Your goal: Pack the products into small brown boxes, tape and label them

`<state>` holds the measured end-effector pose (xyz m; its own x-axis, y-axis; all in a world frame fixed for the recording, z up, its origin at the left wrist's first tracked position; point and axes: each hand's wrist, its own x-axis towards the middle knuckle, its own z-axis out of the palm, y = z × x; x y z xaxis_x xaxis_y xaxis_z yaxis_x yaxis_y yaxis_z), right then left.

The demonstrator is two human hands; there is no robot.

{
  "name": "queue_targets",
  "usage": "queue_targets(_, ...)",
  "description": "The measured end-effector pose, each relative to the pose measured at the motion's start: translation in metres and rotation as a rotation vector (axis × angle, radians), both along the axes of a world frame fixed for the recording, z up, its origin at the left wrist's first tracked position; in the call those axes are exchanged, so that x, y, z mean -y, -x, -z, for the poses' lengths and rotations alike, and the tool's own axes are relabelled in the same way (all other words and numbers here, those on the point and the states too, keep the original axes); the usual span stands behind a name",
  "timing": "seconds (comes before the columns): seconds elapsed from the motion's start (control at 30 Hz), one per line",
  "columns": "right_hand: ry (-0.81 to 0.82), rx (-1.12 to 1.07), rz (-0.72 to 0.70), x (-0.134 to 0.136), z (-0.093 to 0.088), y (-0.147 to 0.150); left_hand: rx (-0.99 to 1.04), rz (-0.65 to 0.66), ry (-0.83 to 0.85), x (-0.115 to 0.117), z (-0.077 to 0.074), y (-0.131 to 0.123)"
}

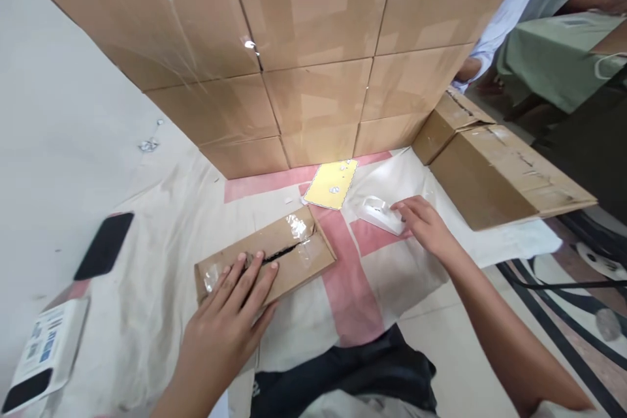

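Observation:
My left hand [230, 317] lies flat with its fingers stretched out on a small brown cardboard parcel [289, 251] that is sealed with clear tape and split along its top. My right hand [424, 222] reaches forward, and its fingertips touch a small white object [377, 212] lying on the cloth; I cannot tell whether the fingers grip it. A yellow card [330, 184] with a scalloped edge lies just beyond the parcel. All of it rests on a white cloth with pink stripes [353, 287].
A wall of stacked, taped cardboard boxes [313, 39] rises straight ahead. A long flat carton [494, 170] lies at the right. A black phone [104, 245] and a labelled white box [46, 349] lie at the left. Another person's sleeve [494, 26] shows at the upper right.

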<state>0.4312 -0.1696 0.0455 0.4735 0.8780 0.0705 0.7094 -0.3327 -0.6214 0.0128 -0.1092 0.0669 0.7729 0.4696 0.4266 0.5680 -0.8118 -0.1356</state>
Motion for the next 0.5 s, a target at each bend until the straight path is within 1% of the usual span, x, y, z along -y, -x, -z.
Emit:
queue_targets(0.07,0.112,-0.151,-0.045,-0.008,0.001,-0.018,-0.005,0.039,-0.011,-0.011,-0.006,0.004)
queue_targets(0.1,0.16,-0.212,-0.05,-0.012,0.0,-0.022,-0.005,0.046,-0.012,-0.012,-0.01,0.004)
queue_targets(0.17,0.253,-0.276,-0.054,-0.021,-0.004,-0.028,0.033,0.047,-0.038,-0.003,-0.016,-0.004)
queue_targets(0.2,0.298,-0.302,-0.062,-0.025,-0.007,-0.03,0.097,0.065,-0.054,0.007,-0.016,-0.014)
queue_targets(0.23,0.337,-0.329,-0.068,-0.029,-0.01,-0.033,0.173,0.092,-0.066,0.018,-0.014,-0.028)
queue_targets(0.27,0.372,-0.355,-0.075,-0.032,-0.012,-0.035,0.307,0.177,-0.06,0.03,-0.009,-0.047)
queue_targets(0.3,0.402,-0.382,-0.088,-0.034,-0.015,-0.038,0.433,0.276,0.033,0.042,-0.001,-0.07)
queue_targets(0.33,0.43,-0.408,-0.108,-0.036,-0.017,-0.041,0.518,0.361,0.141,0.051,0.009,-0.098)
queue_targets(0.37,0.456,-0.432,-0.133,-0.038,-0.019,-0.043,0.573,0.404,0.182,0.057,0.019,-0.128)
queue_targets(0.4,0.482,-0.449,-0.151,-0.039,-0.021,-0.045,0.6,0.341,0.215,0.059,0.03,-0.159)
queue_targets(0.47,0.53,-0.473,-0.166,-0.041,-0.025,-0.048,0.483,0.084,0.442,0.053,0.048,-0.216)
queue_targets(0.5,0.549,-0.481,-0.164,-0.042,-0.026,-0.049,0.458,-0.046,0.548,0.046,0.054,-0.24)
